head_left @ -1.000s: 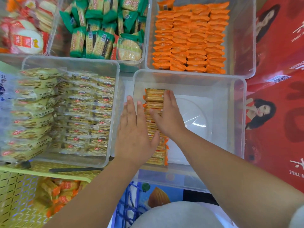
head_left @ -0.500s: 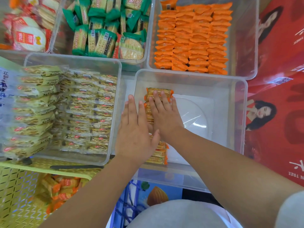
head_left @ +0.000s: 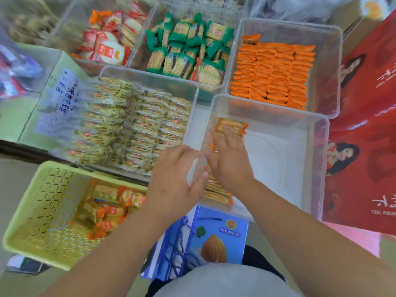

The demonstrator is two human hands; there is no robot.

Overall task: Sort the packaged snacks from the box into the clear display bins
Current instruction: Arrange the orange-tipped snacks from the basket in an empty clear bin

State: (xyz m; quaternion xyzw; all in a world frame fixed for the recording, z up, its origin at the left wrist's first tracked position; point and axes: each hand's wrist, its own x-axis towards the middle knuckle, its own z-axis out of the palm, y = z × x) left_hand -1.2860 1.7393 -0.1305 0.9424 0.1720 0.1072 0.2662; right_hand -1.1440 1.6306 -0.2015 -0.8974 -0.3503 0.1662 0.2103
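Pressing snack row (head_left: 216,190) flat, right hand (head_left: 230,161), clear bin (head_left: 317,159)

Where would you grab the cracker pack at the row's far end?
Probably pinch the cracker pack by its orange crimped right end, coming from the open right side of the bin: it lies crosswise, the wall close on its left.

A floor (head_left: 10,189) is seen at the lower left. A yellow-green basket (head_left: 25,221) is set on it, with a blue carton (head_left: 218,232) just beside. Clear bins (head_left: 320,163) are ranged behind; what they are stood on cannot be told. Red cartons (head_left: 364,179) are laid at the right.
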